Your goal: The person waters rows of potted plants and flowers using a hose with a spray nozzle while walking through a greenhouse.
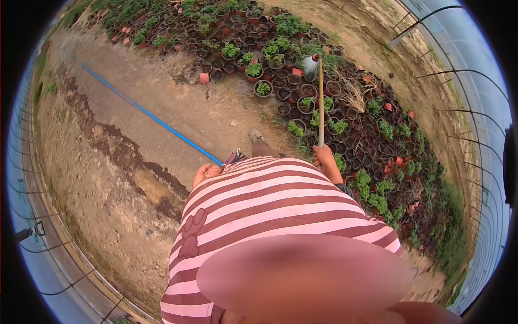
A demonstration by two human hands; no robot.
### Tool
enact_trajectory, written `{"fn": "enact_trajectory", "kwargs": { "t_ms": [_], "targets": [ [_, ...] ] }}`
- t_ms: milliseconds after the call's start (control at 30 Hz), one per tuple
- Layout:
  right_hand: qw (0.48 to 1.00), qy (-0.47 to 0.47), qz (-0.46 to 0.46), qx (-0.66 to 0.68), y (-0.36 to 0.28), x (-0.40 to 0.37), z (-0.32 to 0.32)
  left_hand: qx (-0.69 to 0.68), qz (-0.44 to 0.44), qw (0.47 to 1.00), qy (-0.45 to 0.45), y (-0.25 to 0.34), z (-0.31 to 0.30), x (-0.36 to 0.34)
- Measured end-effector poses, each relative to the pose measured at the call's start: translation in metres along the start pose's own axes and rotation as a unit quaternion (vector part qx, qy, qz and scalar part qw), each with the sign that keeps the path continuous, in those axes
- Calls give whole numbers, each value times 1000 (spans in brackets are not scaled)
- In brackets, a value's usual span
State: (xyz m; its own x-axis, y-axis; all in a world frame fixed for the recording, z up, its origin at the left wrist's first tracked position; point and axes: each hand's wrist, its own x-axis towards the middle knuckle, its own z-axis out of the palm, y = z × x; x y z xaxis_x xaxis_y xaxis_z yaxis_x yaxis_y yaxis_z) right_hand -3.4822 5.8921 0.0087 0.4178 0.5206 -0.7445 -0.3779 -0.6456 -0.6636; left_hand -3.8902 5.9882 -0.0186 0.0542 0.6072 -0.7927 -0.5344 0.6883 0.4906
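My right hand (pixel 325 160) is wrapped round the near end of a long tan watering wand (pixel 321 102). The wand points away over potted plants, and a pale spray of water (pixel 311 67) comes from beside its reddish tip (pixel 316 57). By my waist, my left hand (pixel 205 174) has its fingers curled; what they hold, if anything, is hidden. A blue hose (pixel 156 119) stretches across the ground and ends from view right beside that hand, near a small dark item (pixel 235 156) at the shirt's edge. Whether the hose joins the wand is hidden.
Many round pots, some with green plants (pixel 263 88) and some with only soil, cover the ground ahead and right. An orange pot (pixel 204 78) lies at their edge. Bare dirt (pixel 216 113) with a dark wet strip (pixel 121 143) lies left. Curved greenhouse frames (pixel 469 108) line both sides.
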Motion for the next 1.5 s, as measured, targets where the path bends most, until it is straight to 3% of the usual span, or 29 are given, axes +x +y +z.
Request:
{"fn": "enact_trajectory", "kwargs": {
  "t_ms": [67,100,167,300,367,400,467,500,567,667,733,800,1000,1233,1300,1333,1400,1433,1500],
  "targets": [
    [1000,-6,-3,19,-4,-5,1,-151,-121,980,-39,3,-3,4],
    [1000,-9,-4,29,-7,-8,2,-280,-222,931,-77,7,-9,9],
    [997,-31,1,68,-11,-11,3,-389,-317,856,-126,8,-15,17],
    [990,-85,-12,111,-15,-12,2,-279,-245,925,-84,17,9,1],
    [989,-86,-10,117,-23,-18,8,-90,-93,991,-18,15,33,-22],
    [989,-88,-9,121,-26,-20,10,54,24,998,14,8,46,-35],
    [991,-84,-17,102,-29,-17,13,17,-10,999,-36,6,37,-30],
    [992,-82,-22,93,-31,-15,14,-163,-160,966,-117,11,11,-5],
    [994,-75,-23,77,-34,-12,16,-270,-242,909,-203,5,-23,26],
    [996,-56,-32,59,-37,-7,13,-5,-50,982,-184,-1,-31,31],
    [997,-41,-40,50,-35,-3,9,260,87,958,-86,5,-11,7],
    [998,-27,-48,43,-36,1,1,203,-92,968,-115,23,-20,34],
    [999,16,-32,26,-42,12,-13,100,-99,974,-176,18,-34,43],
    [998,15,-41,41,-48,18,-12,135,-82,982,-103,31,7,15],
    [998,4,-40,45,-53,18,-10,28,-179,960,-214,27,-7,43],
    [998,-2,-42,47,-54,19,-10,-74,-268,907,-318,18,-37,90],
    [998,-11,-46,52,-57,20,-11,-56,-265,912,-308,18,-36,101],
    [998,-8,-41,48,-61,20,-10,66,-171,964,-195,28,0,61],
    [999,-3,-32,40,-67,20,-7,188,-73,979,-34,39,50,19]
  ]
}}
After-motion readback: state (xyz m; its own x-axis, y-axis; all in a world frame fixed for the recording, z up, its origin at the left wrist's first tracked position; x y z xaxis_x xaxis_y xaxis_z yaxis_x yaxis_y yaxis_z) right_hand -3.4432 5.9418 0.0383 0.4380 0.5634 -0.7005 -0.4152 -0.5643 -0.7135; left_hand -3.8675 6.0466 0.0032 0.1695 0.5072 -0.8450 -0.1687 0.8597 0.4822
